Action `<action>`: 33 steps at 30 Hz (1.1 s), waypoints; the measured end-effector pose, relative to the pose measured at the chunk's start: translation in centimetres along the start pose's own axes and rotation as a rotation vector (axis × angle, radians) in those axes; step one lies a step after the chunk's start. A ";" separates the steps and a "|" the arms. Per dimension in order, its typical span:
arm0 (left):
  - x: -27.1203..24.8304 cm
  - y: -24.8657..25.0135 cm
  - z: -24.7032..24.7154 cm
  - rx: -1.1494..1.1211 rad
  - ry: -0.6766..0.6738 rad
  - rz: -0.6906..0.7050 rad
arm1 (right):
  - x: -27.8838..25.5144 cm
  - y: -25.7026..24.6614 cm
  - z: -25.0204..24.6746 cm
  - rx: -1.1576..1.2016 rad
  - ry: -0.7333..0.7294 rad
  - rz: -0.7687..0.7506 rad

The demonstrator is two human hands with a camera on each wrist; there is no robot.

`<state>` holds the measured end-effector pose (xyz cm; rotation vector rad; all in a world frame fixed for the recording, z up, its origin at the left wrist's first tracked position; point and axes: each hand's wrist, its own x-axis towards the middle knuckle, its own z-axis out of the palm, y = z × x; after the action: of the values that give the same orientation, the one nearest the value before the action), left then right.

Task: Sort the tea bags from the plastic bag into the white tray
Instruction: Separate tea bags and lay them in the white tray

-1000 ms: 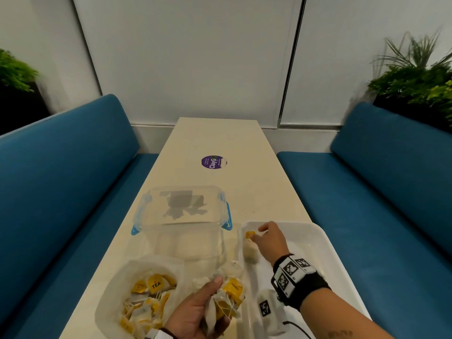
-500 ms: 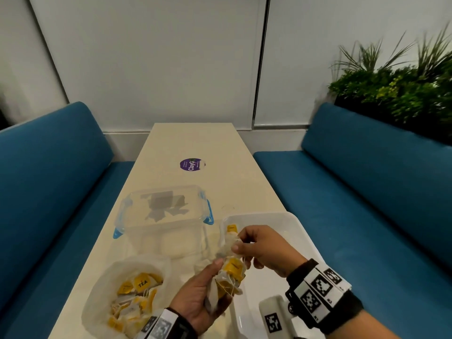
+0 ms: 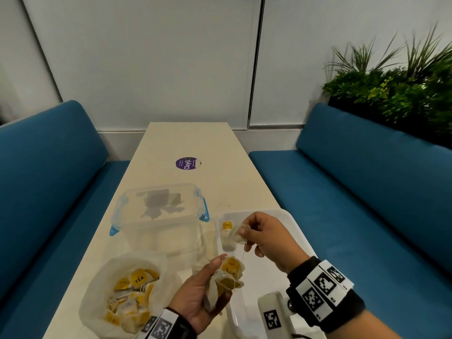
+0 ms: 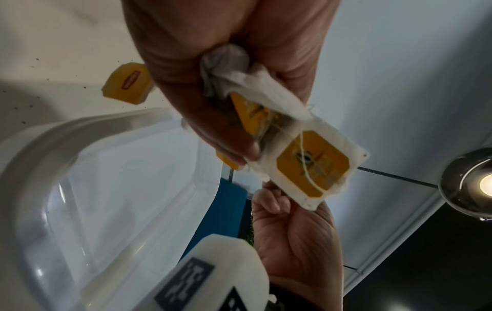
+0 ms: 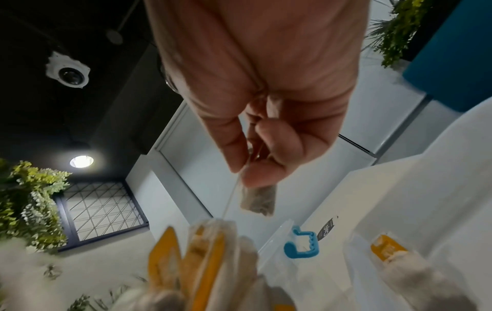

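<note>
Our right hand (image 3: pixel 265 237) pinches one tea bag (image 3: pixel 238 233) above the white tray (image 3: pixel 297 231), its string trailing to the bunch (image 3: pixel 226 277) clutched in our left hand (image 3: pixel 195 297). We should ease the string free gently, lest it drag others out. More wait in the plastic bag (image 3: pixel 122 292) on the desk (image 3: pixel 190 143).

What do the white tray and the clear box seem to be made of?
The white tray: probably plastic, glossy, with a rounded moulded rim showing soft highlights. The clear box: likely transparent plastic; the table shows through its walls, and blue clips sit on its sides.

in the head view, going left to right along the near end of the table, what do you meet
clear plastic bag of yellow-tagged tea bags → left hand gripping a bunch of tea bags → right hand pinching one tea bag → white tray
</note>
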<state>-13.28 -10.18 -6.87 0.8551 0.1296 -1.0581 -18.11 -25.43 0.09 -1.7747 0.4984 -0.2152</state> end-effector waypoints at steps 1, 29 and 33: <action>-0.1 0.0 0.0 -0.005 0.007 0.000 | -0.1 0.0 0.1 -0.004 0.010 -0.014; 0.6 0.8 0.3 -0.238 0.065 -0.014 | -1.5 -2.9 -0.2 -0.266 0.030 -0.273; 0.7 0.9 0.5 -0.177 0.094 0.021 | -1.5 -3.1 0.4 -0.335 -0.105 -0.292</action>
<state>-12.38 -10.80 -6.40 0.7446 0.2891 -0.9716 -18.59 -23.86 3.13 -2.1736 0.2047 -0.2509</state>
